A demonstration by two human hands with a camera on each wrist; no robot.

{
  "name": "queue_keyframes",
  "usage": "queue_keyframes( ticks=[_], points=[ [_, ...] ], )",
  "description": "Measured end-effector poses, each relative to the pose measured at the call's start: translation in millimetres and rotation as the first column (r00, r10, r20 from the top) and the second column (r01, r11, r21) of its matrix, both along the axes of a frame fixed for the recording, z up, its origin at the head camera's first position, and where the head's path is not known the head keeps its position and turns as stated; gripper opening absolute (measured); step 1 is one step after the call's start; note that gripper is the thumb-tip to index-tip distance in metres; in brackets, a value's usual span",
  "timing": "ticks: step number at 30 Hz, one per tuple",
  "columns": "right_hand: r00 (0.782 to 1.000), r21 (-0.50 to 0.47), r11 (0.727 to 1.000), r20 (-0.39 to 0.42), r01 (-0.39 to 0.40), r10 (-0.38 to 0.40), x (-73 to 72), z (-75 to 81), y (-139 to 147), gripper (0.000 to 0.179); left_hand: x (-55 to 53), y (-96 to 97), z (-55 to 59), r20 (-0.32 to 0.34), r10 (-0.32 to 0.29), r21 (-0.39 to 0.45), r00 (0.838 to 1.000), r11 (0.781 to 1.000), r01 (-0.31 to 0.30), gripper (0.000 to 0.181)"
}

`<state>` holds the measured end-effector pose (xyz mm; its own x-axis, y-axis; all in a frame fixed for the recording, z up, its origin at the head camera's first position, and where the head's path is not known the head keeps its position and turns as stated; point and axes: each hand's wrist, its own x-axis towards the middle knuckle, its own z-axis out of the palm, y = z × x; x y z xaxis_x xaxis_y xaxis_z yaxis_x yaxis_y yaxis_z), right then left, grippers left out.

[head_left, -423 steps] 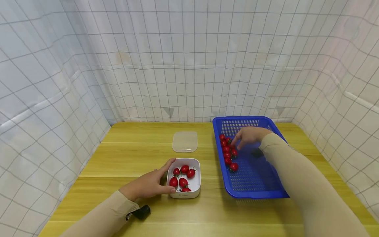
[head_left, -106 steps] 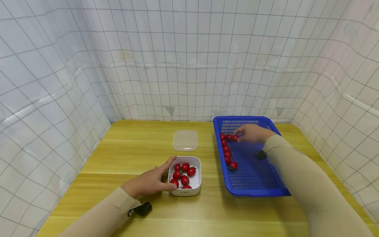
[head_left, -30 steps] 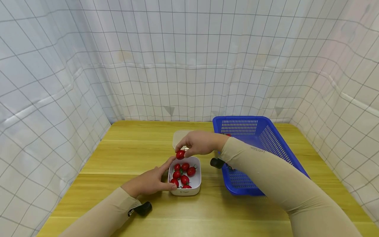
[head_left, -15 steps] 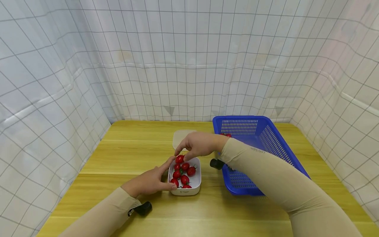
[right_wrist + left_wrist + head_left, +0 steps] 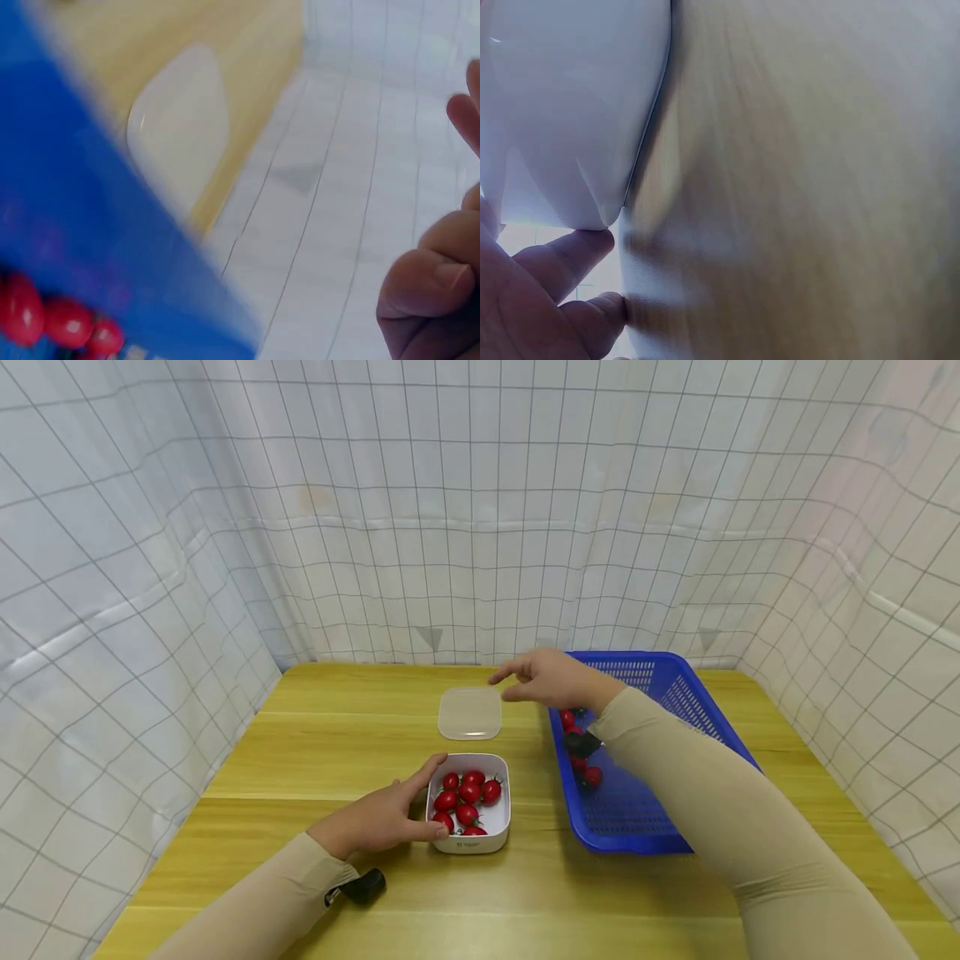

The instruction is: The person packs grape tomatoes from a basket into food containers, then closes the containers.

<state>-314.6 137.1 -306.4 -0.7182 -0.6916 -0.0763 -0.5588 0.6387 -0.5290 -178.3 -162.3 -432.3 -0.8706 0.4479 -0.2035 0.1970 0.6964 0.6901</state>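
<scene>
Several cherry tomatoes (image 5: 469, 792) with green stems lie in a small white square container (image 5: 468, 843). My left hand (image 5: 382, 818) holds its left side, thumb on the front corner and a finger at the back corner. In the left wrist view, fingertips of this hand (image 5: 540, 292) touch the container's smooth wall (image 5: 570, 90). My right hand (image 5: 555, 679), with nothing in it, is above the left rim of a blue mesh basket (image 5: 637, 843). More cherry tomatoes (image 5: 593, 776) lie along that basket's left side, some hidden by the right arm.
A translucent square lid (image 5: 470, 713) lies on the wooden table (image 5: 330, 727) behind the container. White grid-patterned sheeting (image 5: 480, 527) encloses the table at the back and both sides.
My right hand has lowered a cherry tomato into the back of the container, let it go, and moved back and right to the basket. The left hand stays on the container.
</scene>
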Motion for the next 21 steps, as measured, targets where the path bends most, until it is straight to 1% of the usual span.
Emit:
queue_keyframes(
  ticks=[2, 4, 6, 9, 13, 16, 18, 21],
  points=[
    [0.996, -0.039, 0.995, -0.006, 0.093, -0.093, -13.9, -3.9, 18.7, 0.035, -0.2, 0.4, 0.5, -0.002, 0.005, -0.007, 1.000, 1.000, -0.005, 0.107],
    [0.985, -0.054, 0.984, -0.004, 0.169, -0.170, -27.4, -11.8, 37.6, 0.036, -0.4, 0.7, 0.5, -0.003, 0.007, -0.011, 1.000, 1.000, -0.007, 0.107],
    [0.977, -0.038, 0.978, -0.035, 0.207, -0.208, -39.8, -23.5, 55.8, 0.036, -0.8, 0.9, 0.2, 0.000, 0.007, -0.011, 1.000, 1.000, -0.007, 0.107],
    [0.973, 0.012, 0.974, -0.051, 0.225, -0.224, -53.9, -42.5, 79.7, 0.037, -1.3, 1.2, -0.5, 0.006, 0.005, -0.010, 1.000, 1.000, -0.005, 0.107],
    [0.977, 0.100, 0.972, -0.013, 0.212, -0.211, -64.7, -62.0, 100.1, 0.042, -1.4, 1.3, -0.7, -0.001, 0.004, -0.018, 1.000, 1.000, -0.004, 0.107],
    [0.979, 0.156, 0.967, 0.006, 0.201, -0.204, -67.8, -70.2, 106.7, 0.046, -1.3, 1.4, -0.4, -0.005, 0.003, -0.020, 1.000, 1.000, -0.003, 0.107],
    [0.981, 0.180, 0.965, 0.001, 0.193, -0.196, -68.6, -73.6, 108.4, 0.048, -1.0, 1.6, -0.1, -0.001, 0.002, -0.017, 1.000, 1.000, -0.002, 0.107],
    [0.976, 0.204, 0.957, 0.024, 0.208, -0.218, -69.7, -79.0, 109.5, 0.049, -0.4, 1.8, -0.2, 0.001, 0.002, -0.014, 1.000, 1.000, -0.002, 0.107]
  ],
)
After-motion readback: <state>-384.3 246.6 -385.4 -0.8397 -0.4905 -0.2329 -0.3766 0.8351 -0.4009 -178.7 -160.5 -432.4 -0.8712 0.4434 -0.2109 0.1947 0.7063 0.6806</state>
